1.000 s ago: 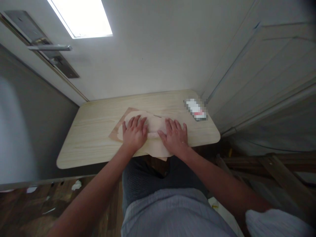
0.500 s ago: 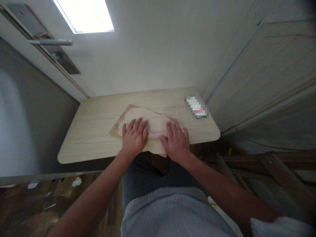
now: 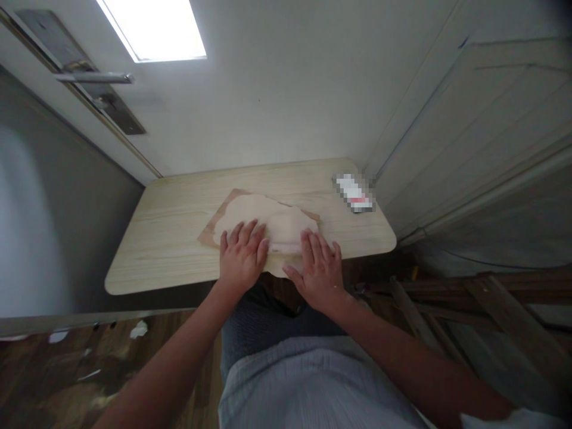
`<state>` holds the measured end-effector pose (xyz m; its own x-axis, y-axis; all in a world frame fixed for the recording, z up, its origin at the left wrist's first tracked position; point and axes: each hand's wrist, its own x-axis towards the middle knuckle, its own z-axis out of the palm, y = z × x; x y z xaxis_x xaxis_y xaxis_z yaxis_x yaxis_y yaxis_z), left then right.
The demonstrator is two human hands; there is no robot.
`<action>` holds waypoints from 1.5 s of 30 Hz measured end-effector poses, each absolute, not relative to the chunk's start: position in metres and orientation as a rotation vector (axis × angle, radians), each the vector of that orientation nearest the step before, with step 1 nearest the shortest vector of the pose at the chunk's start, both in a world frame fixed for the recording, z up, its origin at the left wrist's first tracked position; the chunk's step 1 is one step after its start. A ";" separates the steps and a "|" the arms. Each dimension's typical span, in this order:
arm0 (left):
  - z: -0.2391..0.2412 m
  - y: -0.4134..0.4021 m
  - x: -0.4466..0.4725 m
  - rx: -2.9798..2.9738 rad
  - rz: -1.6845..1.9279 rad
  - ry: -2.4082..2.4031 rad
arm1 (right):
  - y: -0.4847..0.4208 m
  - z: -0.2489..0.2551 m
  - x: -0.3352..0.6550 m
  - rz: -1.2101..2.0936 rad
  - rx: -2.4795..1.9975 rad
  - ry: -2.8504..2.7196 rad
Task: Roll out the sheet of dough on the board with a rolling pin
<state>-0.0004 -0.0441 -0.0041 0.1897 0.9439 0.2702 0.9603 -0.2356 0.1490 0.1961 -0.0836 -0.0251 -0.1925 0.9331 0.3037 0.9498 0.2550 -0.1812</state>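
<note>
A pale, thin sheet with a wavy, irregular edge [image 3: 268, 208] lies over a flat brown piece [image 3: 209, 238] at the table's front. I cannot tell what the sheet is made of. Part of it hangs past the front edge towards my lap. My left hand [image 3: 242, 250] rests palm down on its left side, fingers spread. On the right side my right hand [image 3: 319, 262] lies with fingers stretched forward and its thumb out to the left. Between the hands runs a narrow whitish-pink band [image 3: 286, 247]; whether it is a fold or a rod is unclear, as the hands cover its ends.
The light wood table [image 3: 156, 238] stands against a white door with a metal handle [image 3: 96, 78]. A blurred-out phone-like object [image 3: 353, 192] lies at the table's right. Wooden bars [image 3: 415, 316] stand low on the right. Crumpled white scraps [image 3: 139, 329] lie on the floor.
Both hands have slid slightly towards my body, with the pale band between them. More of the sheet's right side shows beyond my right fingers, and the hanging part looks shorter.
</note>
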 end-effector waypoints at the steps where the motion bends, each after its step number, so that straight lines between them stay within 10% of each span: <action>1: -0.005 -0.046 -0.001 -2.384 -0.482 -1.908 | -0.087 -0.026 0.196 -0.064 -1.720 -2.186; 24: -0.030 -0.097 -0.008 -2.359 -0.664 -1.917 | -0.149 -0.034 0.194 -0.060 -1.642 -2.241; 45: 0.000 0.011 0.010 -2.353 -0.438 -1.975 | -0.018 -0.013 0.194 -0.023 -1.780 -2.140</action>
